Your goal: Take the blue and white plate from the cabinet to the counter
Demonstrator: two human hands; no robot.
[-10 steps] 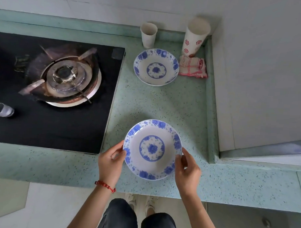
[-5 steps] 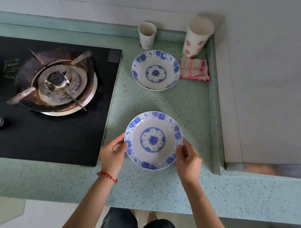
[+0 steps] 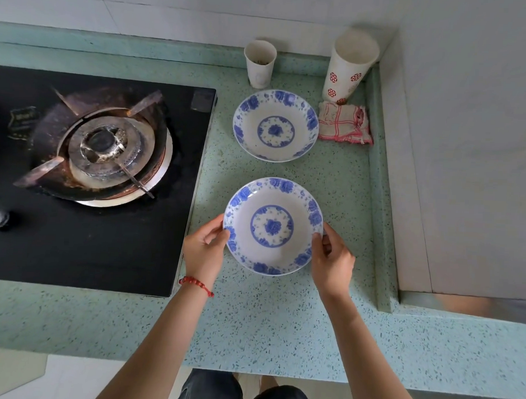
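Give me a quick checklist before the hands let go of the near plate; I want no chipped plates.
1. Both hands on the rim: left hand and right hand hold opposite sides of the near plate: ok.
2. Plate level: ok.
3. Clear of the far plate: ok.
4. Clear of the stove edge: ok.
5. Plate fully resting on the counter: cannot tell.

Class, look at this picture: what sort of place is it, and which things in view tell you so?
Most likely a home kitchen: a gas stove set into a speckled green counter, with blue and white plates and cups beside it.
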